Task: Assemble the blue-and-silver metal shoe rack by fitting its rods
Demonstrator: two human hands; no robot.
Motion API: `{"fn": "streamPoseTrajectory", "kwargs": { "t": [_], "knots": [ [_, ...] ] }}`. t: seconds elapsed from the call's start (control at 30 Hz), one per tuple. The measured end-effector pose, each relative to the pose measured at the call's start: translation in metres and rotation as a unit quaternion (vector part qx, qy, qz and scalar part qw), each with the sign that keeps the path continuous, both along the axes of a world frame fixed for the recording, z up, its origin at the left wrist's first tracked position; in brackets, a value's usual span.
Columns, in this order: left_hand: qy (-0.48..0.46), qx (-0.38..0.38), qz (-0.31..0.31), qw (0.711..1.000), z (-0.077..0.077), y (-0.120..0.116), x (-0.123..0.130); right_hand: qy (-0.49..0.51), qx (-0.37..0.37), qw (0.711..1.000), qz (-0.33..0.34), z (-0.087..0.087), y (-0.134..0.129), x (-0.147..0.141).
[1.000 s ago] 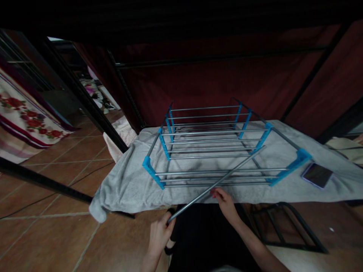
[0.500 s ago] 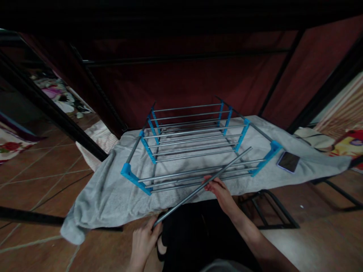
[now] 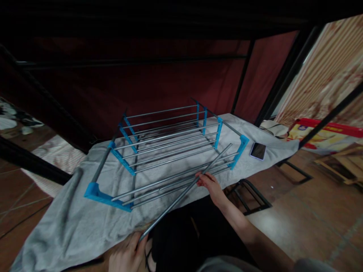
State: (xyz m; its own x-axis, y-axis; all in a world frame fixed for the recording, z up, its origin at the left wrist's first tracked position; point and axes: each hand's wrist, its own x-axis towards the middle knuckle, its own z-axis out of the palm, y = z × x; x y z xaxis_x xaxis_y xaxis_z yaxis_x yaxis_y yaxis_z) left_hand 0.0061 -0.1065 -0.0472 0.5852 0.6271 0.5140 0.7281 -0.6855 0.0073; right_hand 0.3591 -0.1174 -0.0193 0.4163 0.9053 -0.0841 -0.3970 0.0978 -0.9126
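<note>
Here your left hand [image 3: 126, 255] grips the metal rod [image 3: 170, 206] at its lower end. Your right hand [image 3: 209, 184] has fingers curled at its middle

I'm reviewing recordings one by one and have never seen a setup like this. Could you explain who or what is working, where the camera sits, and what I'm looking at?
There is no machine here: a person uses two bare hands. Every picture comes from one camera worn on the head, looking forward and down.

The left hand grips the near end of a loose, straight grey metal tube; the right hand's fingers meet it farther along. Beyond, a rack of grey metal rods with bright blue plastic connectors lies on a soft grey cloth. To its right, also on the cloth, is a dark-screened phone with a pale purple edge.
</note>
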Motion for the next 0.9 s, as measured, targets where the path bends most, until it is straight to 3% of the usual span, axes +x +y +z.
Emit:
{"fn": "streamPoseTrajectory", "kwargs": {
  "t": [0.3, 0.6, 0.9],
  "knots": [
    [-0.015, 0.020, -0.039, 0.999, 0.021, 0.006, 0.024, 0.024, 0.024, 0.998, -0.043, 0.008, -0.002, 0.012],
    [-0.002, 0.009, -0.042, 0.999, 0.022, 0.021, 0.019, 0.018, 0.030, 0.999, -0.035, 0.014, -0.009, 0.012],
    [0.014, 0.057, -0.049, 0.997, 0.027, 0.032, 0.020, 0.014, 0.046, 0.998, -0.046, 0.022, -0.009, 0.013]
  ]
}}
